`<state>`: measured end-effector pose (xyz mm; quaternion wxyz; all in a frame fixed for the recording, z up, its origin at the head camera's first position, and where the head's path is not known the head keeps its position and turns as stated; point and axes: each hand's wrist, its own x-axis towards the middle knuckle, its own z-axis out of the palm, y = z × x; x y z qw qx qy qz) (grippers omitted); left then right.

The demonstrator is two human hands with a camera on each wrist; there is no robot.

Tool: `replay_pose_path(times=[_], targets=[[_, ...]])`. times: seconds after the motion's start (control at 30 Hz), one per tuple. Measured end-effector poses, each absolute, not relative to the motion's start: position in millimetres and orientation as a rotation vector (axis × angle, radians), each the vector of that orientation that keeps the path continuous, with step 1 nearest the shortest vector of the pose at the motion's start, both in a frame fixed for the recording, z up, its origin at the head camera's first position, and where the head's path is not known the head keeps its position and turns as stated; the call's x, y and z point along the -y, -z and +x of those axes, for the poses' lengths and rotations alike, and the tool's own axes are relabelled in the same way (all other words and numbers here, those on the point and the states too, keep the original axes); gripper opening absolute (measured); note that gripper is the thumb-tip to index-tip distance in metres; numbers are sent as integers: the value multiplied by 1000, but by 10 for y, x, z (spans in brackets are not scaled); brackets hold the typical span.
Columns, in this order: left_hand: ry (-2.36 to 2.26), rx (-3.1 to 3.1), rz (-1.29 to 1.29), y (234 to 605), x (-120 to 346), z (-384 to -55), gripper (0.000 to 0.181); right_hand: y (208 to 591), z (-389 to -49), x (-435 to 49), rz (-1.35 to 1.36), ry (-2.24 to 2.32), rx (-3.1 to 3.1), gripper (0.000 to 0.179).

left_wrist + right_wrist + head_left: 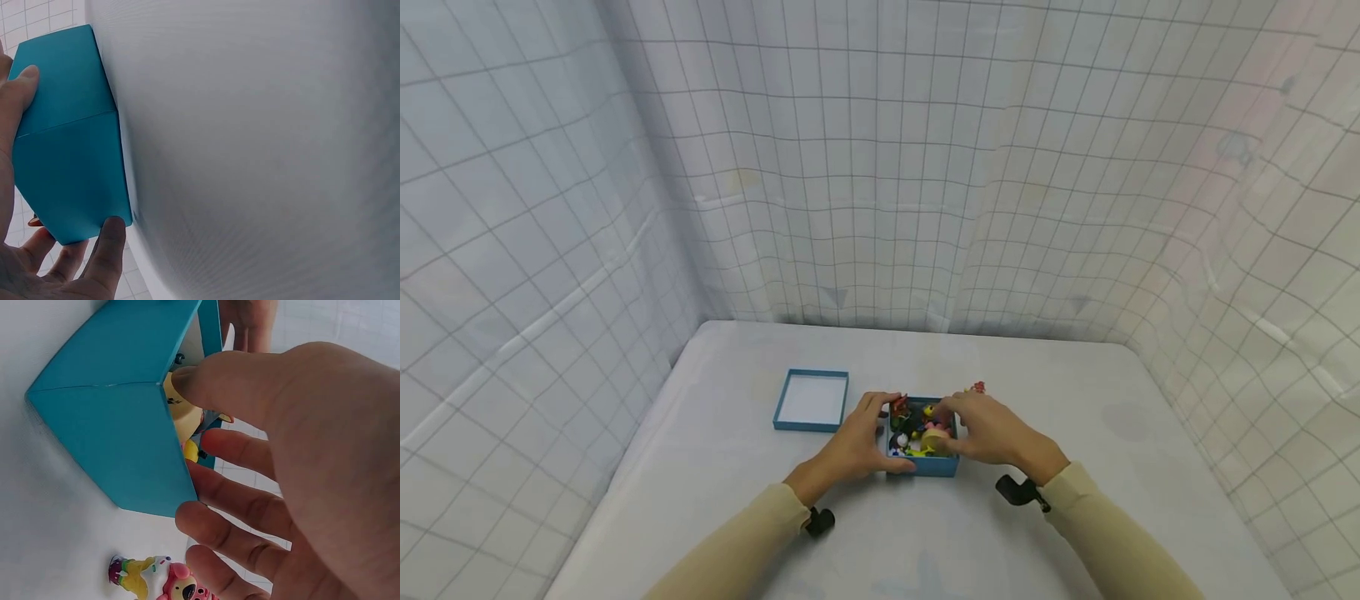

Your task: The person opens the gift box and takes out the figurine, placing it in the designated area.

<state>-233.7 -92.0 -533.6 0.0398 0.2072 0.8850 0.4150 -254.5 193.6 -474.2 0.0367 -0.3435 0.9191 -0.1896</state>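
Note:
A blue box without its cover stands on the table, filled with several small colourful toy figures. My left hand grips the box from its left side. In the left wrist view its thumb lies on one wall of the box and its fingers reach round another. My right hand reaches over the right edge. Its thumb and index finger are at a pale yellow rounded figure inside the box, seemingly pinching it. The other fingers are outside, along the box's right wall.
A shallow white tray-like lid with a blue rim lies left of the box. Beyond the right hand stands a pink and red toy figure on the table. White gridded curtains enclose the table's back and sides.

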Motion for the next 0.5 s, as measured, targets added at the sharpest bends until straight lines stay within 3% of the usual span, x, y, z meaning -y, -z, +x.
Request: replay_pose_path(times=[0.5], targets=[[-1273, -2714, 638, 5340, 912, -2335, 118, 4780, -2561, -1900, -1057, 647, -2786, 33]])
